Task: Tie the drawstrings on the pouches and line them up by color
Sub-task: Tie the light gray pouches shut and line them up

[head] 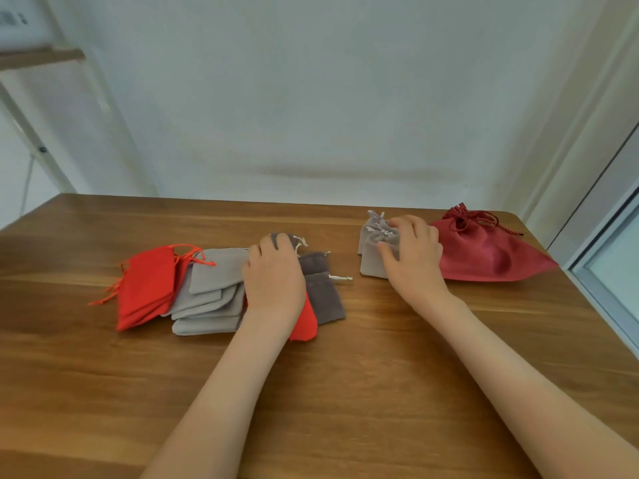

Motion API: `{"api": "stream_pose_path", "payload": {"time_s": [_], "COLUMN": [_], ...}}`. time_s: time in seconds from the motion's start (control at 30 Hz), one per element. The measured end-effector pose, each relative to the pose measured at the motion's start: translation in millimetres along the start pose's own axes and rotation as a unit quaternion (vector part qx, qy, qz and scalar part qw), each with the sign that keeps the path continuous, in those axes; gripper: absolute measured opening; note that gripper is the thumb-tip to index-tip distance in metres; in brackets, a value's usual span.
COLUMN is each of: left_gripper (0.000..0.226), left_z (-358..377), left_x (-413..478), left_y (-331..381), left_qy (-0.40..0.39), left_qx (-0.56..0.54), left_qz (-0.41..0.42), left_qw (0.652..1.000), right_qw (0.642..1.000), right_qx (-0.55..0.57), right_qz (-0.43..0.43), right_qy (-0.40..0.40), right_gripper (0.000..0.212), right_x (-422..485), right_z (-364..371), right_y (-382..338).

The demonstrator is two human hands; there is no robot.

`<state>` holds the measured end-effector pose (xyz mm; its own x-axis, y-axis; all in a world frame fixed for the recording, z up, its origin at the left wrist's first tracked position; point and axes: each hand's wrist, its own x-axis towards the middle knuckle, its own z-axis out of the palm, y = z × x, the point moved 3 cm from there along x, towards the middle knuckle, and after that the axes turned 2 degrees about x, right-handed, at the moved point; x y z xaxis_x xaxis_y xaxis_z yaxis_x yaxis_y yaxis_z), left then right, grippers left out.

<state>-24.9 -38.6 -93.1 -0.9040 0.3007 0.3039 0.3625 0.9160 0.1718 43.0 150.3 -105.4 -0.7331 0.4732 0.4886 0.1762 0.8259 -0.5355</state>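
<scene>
A loose heap of small pouches lies left of centre on the wooden table [311,392]: bright red pouches [147,288], light grey pouches [211,288] and darker grey pouches [323,299]. My left hand [273,274] lies on top of this heap, its fingers curled over the top of a dark grey pouch [292,240]. To the right, light grey pouches with tied white strings [371,250] lie stacked. My right hand [411,254] rests on that stack, thumb against its front pouch. A large dark red drawstring bag [484,250] lies just right of that hand.
The table's far edge meets a pale wall [311,98]. A window frame [608,271] runs along the right side of the table. A shelf with a slanted support [38,60] stands at the upper left.
</scene>
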Motion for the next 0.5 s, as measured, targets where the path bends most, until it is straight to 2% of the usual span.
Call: {"api": "stream_pose_path", "payload": {"time_s": [0.17,0.27,0.5], "left_gripper": [0.027,0.028,0.019], "left_z": [-7,-7,-26], "left_x": [-3,-8,-11], "left_y": [-33,-49,-52], "left_qy": [-0.061,-0.080,-0.049], "left_qx": [0.080,0.091,0.092], "left_qz": [-0.079,-0.064,-0.055], "left_qw": [0.992,0.991,0.993], "right_qw": [0.995,0.990,0.980], "right_qx": [0.030,0.058,0.075], "right_qz": [-0.050,-0.058,-0.083], "right_qy": [-0.082,-0.113,-0.162], "right_gripper": [0.037,0.036,0.032], "right_x": [-8,-16,-25], "right_z": [11,16,11], "right_y": [-35,-51,-72]}}
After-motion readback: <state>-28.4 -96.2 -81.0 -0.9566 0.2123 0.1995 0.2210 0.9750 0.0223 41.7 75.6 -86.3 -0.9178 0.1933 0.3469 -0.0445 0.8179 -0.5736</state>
